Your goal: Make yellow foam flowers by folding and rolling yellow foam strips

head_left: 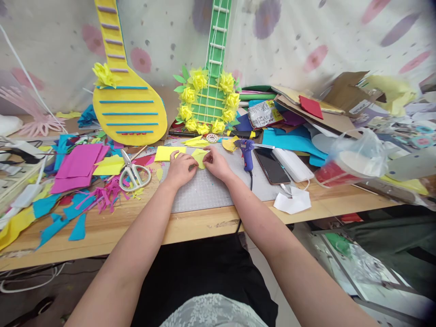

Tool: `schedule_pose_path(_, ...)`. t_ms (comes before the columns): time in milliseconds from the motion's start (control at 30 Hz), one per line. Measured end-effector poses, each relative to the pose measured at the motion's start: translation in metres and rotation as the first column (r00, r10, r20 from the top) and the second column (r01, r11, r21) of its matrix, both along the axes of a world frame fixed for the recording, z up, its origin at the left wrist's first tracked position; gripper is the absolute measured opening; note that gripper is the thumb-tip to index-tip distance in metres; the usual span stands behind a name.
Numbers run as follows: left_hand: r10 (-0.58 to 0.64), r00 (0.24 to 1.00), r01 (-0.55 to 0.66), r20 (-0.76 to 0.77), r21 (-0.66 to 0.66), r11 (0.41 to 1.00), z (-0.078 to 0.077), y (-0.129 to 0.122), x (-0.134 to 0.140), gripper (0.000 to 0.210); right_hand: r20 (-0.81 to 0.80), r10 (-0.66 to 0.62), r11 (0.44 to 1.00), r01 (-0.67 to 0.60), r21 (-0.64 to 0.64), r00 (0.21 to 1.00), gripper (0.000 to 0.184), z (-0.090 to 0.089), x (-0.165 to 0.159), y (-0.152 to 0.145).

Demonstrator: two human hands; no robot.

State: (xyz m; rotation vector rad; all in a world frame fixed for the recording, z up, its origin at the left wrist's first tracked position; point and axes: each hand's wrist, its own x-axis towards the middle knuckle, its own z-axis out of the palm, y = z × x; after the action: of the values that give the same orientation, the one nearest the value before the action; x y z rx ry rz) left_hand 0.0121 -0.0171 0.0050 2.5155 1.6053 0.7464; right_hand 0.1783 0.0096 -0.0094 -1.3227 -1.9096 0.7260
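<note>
- Holding a small yellow paper over the gray mat on the table, we have our right hand pinched nearly closed on its right side.
- Our left hand curls loosely at the paper's left edge; we cannot tell whether it grips or only touches.
- Just left of the paper, we see a yellow stack beside our left hand.
- Farther left we have white-handled scissors, with pink sheets beyond them.
- To the right we see a purple glue gun, then a dark phone.
- At the far side, a yellow paper guitar stands left of a green guitar ringed with yellow flowers.
</note>
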Motion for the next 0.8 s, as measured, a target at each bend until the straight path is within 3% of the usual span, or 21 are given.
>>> schedule_pose_path(300, 0.025, 0.996, -0.016, 0.081, -0.104, 0.994, -0.002, 0.004, 0.003, 0.030, 0.038, 0.028, 1.000, -0.027, -0.014, 0.999, 0.049, 0.000, 0.001, -0.003)
schedule_pose_path(800, 0.102, 0.990, -0.090, 0.101, -0.113, 0.989, -0.008, 0.015, 0.015, 0.034, 0.070, 0.002, 1.000, -0.001, -0.020, 0.998, 0.048, 0.003, -0.001, -0.004)
